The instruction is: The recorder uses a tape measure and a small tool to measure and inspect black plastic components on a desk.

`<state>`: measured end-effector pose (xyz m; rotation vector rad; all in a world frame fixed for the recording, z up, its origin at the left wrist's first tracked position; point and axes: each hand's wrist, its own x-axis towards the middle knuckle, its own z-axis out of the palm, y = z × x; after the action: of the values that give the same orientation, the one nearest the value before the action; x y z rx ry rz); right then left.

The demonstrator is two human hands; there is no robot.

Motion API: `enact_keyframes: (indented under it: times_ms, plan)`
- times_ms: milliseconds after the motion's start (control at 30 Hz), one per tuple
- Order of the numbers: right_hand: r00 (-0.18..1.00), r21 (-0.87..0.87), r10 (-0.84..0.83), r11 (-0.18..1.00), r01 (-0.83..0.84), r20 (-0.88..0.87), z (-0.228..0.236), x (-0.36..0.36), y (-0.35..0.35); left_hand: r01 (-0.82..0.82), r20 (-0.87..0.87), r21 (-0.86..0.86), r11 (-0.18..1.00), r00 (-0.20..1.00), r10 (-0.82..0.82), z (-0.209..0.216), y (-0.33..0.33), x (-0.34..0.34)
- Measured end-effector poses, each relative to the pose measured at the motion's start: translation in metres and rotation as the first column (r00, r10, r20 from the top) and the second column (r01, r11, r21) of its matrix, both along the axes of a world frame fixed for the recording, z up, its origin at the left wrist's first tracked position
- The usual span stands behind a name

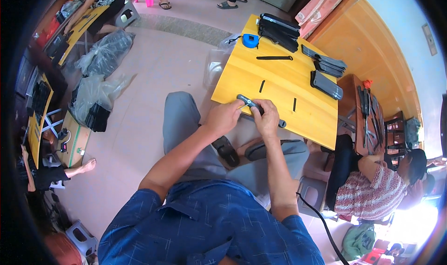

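At the near edge of the yellow table (228, 81), my left hand (222, 119) and my right hand (267, 119) are close together, both closed on a long dark grey piece (245, 99) with a small pale print. My left fingers pinch it near its left end. My right fingers and thumb wrap its middle, and its dark end (282, 124) sticks out to the right below that hand. Exactly what kind of piece it is I cannot make out. Beyond my hands, two short black strips, a left one (262, 86) and a right one (294, 105), lie on the tabletop.
Farther back lie a longer black strap (274, 57), a blue tape measure (250, 41) and a black stack (278, 31). Grey stacks (326, 84) line the right edge. A person in a patterned shirt (372, 190) sits at right. Plastic bags (104, 55) lie on the left floor.
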<state>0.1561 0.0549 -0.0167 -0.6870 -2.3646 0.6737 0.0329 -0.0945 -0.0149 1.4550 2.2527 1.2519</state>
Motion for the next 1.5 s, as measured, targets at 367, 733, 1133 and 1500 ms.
enact_keyframes:
  times_ms: [367, 733, 1133, 1500]
  plan:
    - [0.999, -0.063, -0.021, 0.998, 0.019, -0.035, -0.001, -0.002, -0.003, -0.061, 0.136, 0.04, 0.997, 0.989, 0.055, -0.015, 0.006, 0.006]
    - [0.999, -0.025, -0.036, 0.999, 0.035, -0.023, 0.002, -0.002, -0.003, -0.048, 0.274, 0.078, 0.996, 0.961, 0.025, -0.011, 0.011, 0.009]
    - [0.999, -0.042, -0.034, 0.999, 0.033, -0.028, 0.001, -0.002, -0.002, -0.009, 0.332, 0.075, 0.997, 0.943, -0.017, -0.013, 0.011, 0.008]
    - [0.999, -0.034, -0.038, 0.999, 0.038, -0.002, 0.004, -0.003, -0.002, 0.005, 0.393, 0.077, 0.997, 0.919, -0.035, -0.016, 0.01, 0.007]
